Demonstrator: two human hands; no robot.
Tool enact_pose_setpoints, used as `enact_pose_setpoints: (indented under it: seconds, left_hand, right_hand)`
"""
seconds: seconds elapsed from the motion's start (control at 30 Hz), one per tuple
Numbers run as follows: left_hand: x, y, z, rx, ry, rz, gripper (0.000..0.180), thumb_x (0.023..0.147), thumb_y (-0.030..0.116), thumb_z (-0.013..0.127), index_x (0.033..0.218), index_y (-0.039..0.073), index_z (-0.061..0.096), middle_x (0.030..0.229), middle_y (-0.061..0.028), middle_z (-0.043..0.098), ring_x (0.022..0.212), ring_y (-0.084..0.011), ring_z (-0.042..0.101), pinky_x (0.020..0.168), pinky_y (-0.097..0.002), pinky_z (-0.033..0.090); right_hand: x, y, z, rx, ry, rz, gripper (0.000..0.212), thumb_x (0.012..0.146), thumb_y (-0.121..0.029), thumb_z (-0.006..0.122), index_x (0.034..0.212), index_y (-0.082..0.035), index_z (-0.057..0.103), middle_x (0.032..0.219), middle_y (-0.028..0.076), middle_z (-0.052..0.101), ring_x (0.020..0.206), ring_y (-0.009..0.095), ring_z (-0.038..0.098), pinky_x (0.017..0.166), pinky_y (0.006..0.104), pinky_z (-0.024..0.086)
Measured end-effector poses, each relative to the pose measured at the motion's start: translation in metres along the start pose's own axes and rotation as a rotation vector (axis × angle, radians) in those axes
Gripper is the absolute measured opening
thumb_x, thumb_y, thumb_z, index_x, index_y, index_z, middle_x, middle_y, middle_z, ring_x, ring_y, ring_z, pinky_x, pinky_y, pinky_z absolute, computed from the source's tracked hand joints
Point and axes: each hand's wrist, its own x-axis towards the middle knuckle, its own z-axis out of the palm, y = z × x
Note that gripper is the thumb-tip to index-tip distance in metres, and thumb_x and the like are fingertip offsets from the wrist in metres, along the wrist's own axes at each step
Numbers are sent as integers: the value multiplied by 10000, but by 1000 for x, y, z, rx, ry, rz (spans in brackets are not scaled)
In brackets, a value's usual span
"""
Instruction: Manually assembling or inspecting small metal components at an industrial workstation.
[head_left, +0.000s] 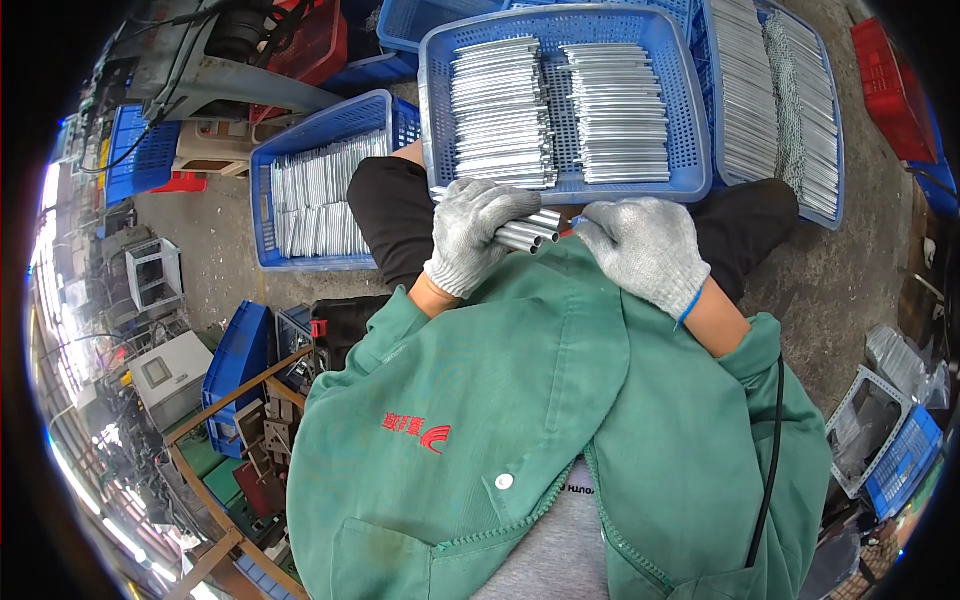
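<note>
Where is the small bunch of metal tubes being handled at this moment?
In the head view, above centre, the metal tubes are in the gloved left hand, left of the gloved right hand, by the near rim of the central blue basket.

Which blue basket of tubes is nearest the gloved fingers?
The middle basket, just beyond the fingers; the left basket and right basket sit farther aside.

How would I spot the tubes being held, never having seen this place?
Find the green jacket, then the grey-gloved left hand just above it. The tubes poke from it towards the right hand, open ends showing, whereas the silver pieces in the blue basket beyond lie in rows.
</note>
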Motion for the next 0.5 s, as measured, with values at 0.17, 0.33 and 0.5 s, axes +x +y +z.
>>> enact_pose_setpoints:
  seconds: [0.17, 0.33, 0.5]
  left_hand:
    - [-4, 0, 1, 46, 28, 7, 296, 772, 289, 784, 1027, 140, 767, 989, 12, 795, 858, -220, 718, 850, -367, 516]
    - [-5, -1, 1, 46, 33, 21, 303, 779, 314, 783, 1031, 147, 759, 993, 20, 794, 874, -217, 721, 857, -372, 519]
    - [-9, -1, 4, 17, 38, -3, 311, 774, 318, 786, 1032, 146, 760, 1001, 23, 798, 895, -217, 731, 866, -371, 521]
  right_hand:
    - [7, -6, -13, 41, -18, 23, 178, 885, -240, 718, 921, -107, 830, 647, 62, 724, 493, 219, 621, 502, 337, 483]
    - [10, -1, -10, 62, -28, 67, 180, 891, -239, 713, 925, -108, 832, 639, 60, 721, 488, 220, 618, 514, 348, 498]
    - [4, 0, 2, 94, -100, 57, 210, 908, -262, 697, 926, -103, 832, 647, 68, 726, 504, 232, 633, 530, 358, 511]
